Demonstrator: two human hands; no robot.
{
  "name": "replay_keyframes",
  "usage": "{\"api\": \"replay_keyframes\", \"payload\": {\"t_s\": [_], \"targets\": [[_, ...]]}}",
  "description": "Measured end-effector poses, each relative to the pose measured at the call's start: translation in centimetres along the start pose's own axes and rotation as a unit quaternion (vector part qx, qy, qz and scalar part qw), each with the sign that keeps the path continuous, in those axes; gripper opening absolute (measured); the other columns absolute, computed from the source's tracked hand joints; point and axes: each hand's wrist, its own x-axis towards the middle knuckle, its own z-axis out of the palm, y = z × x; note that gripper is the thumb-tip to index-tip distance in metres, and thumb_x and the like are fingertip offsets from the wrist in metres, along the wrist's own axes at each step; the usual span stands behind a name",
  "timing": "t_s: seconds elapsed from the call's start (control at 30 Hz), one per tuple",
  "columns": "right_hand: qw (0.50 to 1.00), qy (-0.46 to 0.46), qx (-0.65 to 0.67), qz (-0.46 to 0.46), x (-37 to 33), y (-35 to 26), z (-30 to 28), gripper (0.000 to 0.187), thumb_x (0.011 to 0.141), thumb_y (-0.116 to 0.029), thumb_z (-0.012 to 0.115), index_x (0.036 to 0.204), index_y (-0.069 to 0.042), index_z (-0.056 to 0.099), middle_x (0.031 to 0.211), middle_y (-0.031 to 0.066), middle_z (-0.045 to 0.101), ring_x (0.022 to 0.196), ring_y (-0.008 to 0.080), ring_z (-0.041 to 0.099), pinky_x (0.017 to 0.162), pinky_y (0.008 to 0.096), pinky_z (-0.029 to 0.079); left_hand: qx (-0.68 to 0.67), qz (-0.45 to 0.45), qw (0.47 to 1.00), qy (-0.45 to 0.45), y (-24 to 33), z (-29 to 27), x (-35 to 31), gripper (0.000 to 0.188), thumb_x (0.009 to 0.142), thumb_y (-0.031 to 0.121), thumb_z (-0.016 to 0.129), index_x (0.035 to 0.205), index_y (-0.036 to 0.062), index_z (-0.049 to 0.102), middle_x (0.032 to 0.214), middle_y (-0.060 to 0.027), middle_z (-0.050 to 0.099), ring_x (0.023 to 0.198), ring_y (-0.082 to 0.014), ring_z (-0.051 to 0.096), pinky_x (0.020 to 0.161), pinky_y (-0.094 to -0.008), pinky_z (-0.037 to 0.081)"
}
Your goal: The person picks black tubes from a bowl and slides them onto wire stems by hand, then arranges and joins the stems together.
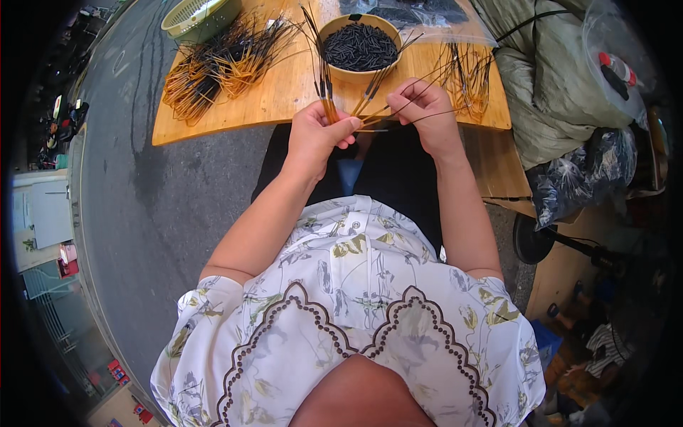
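My left hand [318,135] is closed round a fanned bundle of thin wires [328,103], orange along part of their length and black toward the ends. The thumb presses the bundle near its lower end, just off the table's front edge. Close by on the right, my right hand [428,117] pinches a thin black wire between thumb and fingertips. Some wires of the bundle spread toward it. Beyond both hands stands a round yellowish bowl [388,25] full of short black tubes [361,48].
On the wooden table [238,117], a heap of orange and black wires [203,82] lies left and a smaller bunch [469,78] right. A pale green basket [196,25] and a clear plastic bag [420,11] sit at the back. Large sacks [533,99] crowd the right side.
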Motion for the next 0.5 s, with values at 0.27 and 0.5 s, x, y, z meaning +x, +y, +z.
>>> {"api": "replay_keyframes", "payload": {"t_s": [0.27, 0.5], "targets": [[0.998, 0.044, 0.034, -0.002, -0.5, -0.7, 1.4, 0.005, 0.086, -0.007, 0.064, 0.084, -0.004, 0.061, 0.073, 0.0005, 0.061, 0.064, 0.0049, 0.056, 0.056, 0.0168, 0.046, -0.027, -0.012, 1.0, -0.001, 0.4, 0.2, 0.0, 0.015, 0.076, 0.0, 0.071, 0.085, 0.0015, 0.059, 0.07, -0.0036, 0.062, 0.055, -0.0073, 0.056, 0.051, -0.0183, 0.045], [0.999, 0.013, -0.027, 0.045, -0.1, -0.9, 0.8, 0.01, 0.085, -0.013, 0.067, 0.081, -0.005, 0.061, 0.069, -0.0032, 0.059, 0.059, 0.0023, 0.053, 0.052, 0.015, 0.041, -0.009, 0.016, 1.0, 0.012, 0.3, 0.1, -0.2, 0.014, 0.077, -0.001, 0.07, 0.083, 0.0014, 0.058, 0.07, -0.0038, 0.062, 0.055, -0.0074, 0.056, 0.051, -0.0189, 0.046]]}}
